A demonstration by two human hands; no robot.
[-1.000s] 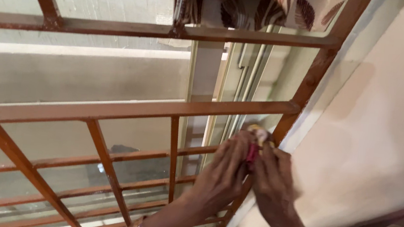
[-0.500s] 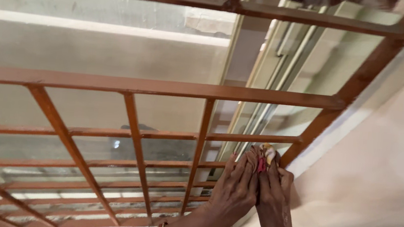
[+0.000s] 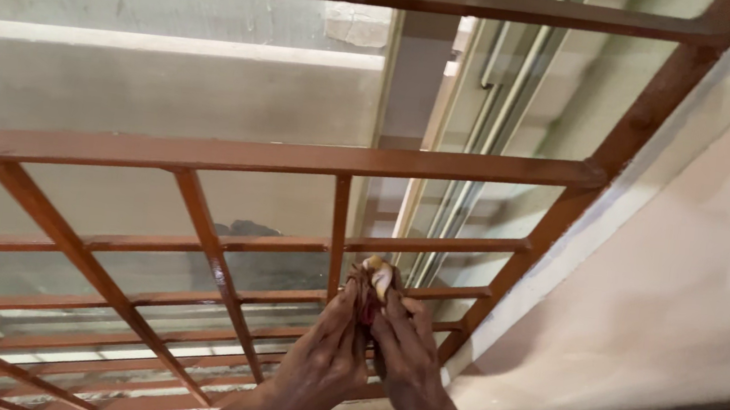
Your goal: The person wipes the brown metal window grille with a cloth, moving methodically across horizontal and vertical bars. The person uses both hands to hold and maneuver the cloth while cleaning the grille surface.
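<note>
Both hands, left and right, have shifted leftward along the grille, fingers clenched together on a small cloth pressed against a lower bar: wiping continues bar by bar

You pinch a small bunched cloth, pale yellow and cream with a red part, between your left hand and right hand; its crumpled tip pokes above your fingertips.
</note>
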